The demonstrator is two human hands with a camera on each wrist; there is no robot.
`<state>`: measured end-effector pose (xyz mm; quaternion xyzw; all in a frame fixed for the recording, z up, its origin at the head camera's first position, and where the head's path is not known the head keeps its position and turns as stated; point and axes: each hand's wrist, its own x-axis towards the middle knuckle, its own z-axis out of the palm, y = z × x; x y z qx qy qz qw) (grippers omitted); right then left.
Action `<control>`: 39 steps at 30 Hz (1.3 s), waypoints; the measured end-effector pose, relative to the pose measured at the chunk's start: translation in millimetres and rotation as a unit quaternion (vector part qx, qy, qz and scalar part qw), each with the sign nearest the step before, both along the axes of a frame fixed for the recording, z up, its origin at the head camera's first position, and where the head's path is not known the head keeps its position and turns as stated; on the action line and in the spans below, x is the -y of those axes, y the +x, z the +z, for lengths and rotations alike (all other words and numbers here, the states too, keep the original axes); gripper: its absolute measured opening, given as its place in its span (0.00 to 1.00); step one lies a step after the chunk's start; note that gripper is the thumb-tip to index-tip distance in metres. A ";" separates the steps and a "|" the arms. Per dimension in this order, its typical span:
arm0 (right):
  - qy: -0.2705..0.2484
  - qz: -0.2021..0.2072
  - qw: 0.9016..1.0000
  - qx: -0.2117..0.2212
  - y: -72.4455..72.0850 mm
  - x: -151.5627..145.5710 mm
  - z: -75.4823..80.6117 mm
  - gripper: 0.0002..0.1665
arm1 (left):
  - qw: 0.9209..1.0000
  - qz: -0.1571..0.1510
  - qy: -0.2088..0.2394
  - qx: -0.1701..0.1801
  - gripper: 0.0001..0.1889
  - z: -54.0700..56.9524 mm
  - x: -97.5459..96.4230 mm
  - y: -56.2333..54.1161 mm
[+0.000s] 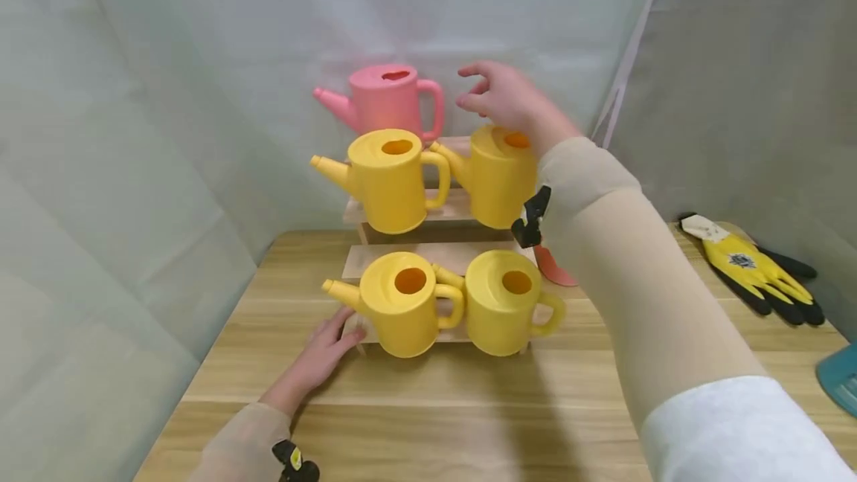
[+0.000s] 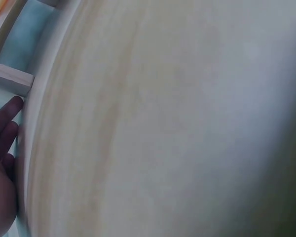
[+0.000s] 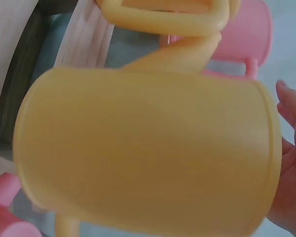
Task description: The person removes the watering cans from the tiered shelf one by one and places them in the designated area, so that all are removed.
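My right hand is raised at the top tier of a stepped wooden rack, its fingers loosely bent with nothing between them. Just below it stands a yellow watering can, which fills much of the right wrist view. Left of that hand, on the top tier, is a pink watering can. Another yellow watering can shares the middle tier. Two more, one yellow watering can and a second yellow watering can, stand on the lowest tier. My left hand rests at that tier's left end, fingers extended.
Yellow-and-black work gloves lie on the wooden table at the right. A teal object is cut off by the right edge. Behind my right arm, a reddish-pink piece partly shows. Pale curtains hang behind.
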<state>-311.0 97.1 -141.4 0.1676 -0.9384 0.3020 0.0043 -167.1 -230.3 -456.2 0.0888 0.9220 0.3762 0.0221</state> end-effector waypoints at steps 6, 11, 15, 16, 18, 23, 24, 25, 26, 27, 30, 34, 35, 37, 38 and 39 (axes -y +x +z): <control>0.016 -0.001 1.000 0.006 -0.8 12.5 5.9 0.36 | 1.000 -0.001 -0.003 0.007 0.33 3.6 -2.7 -0.1; 0.028 -0.021 0.999 0.000 -3.3 26.2 13.2 0.35 | 1.000 -0.001 -0.007 -0.003 0.32 4.8 -1.0 1.1; 0.039 -0.035 0.999 -0.001 -7.2 39.3 17.7 0.35 | 1.000 0.002 -0.006 -0.008 0.30 3.6 1.0 6.9; 0.041 -0.037 0.998 0.001 -8.0 41.8 17.9 0.35 | 1.000 0.002 -0.005 -0.007 0.30 3.4 1.4 8.7; 0.047 -0.034 0.998 0.007 -9.1 44.9 18.1 0.35 | 1.000 0.004 -0.004 -0.008 0.30 2.5 1.8 10.1; 0.062 -0.024 0.998 0.001 -9.4 48.2 13.1 0.36 | 1.000 0.012 0.003 -0.017 0.29 0.6 1.4 12.1; 0.060 -0.024 0.998 0.003 -9.3 48.7 10.8 0.36 | 1.000 0.013 0.002 -0.015 0.29 -0.5 1.3 13.2; 0.059 -0.026 0.998 0.002 -9.1 49.1 8.1 0.35 | 1.000 0.014 0.002 -0.013 0.29 -1.9 1.1 14.6; 0.059 -0.027 0.998 0.002 -8.8 49.4 5.5 0.34 | 1.000 0.013 0.000 -0.009 0.29 -3.2 0.7 16.1; 0.057 -0.029 0.998 0.004 -8.6 49.7 3.0 0.34 | 1.000 0.011 0.000 -0.005 0.29 -4.7 0.5 17.4; 0.054 -0.034 0.998 0.006 -8.4 50.2 -1.5 0.32 | 1.000 0.007 0.010 0.001 0.29 -7.4 -1.2 19.2; 0.039 -0.030 0.999 0.013 -8.5 51.9 -1.4 0.32 | 0.999 0.014 0.026 -0.013 0.29 -5.8 -2.5 19.1; 0.035 -0.029 0.999 0.015 -8.6 51.8 -1.1 0.32 | 0.999 0.014 0.026 -0.017 0.28 -5.4 -2.9 18.3; 0.021 -0.032 0.999 0.022 -7.9 51.3 -1.4 0.32 | 1.000 0.011 0.018 -0.020 0.28 -5.2 -4.1 16.5; 0.012 -0.035 0.999 0.028 -7.3 50.8 -1.9 0.32 | 1.000 0.009 0.014 -0.021 0.28 -5.2 -5.0 15.4; 0.002 -0.037 0.999 0.032 -6.7 50.2 -2.5 0.31 | 1.000 0.006 0.010 -0.021 0.28 -5.2 -5.9 14.5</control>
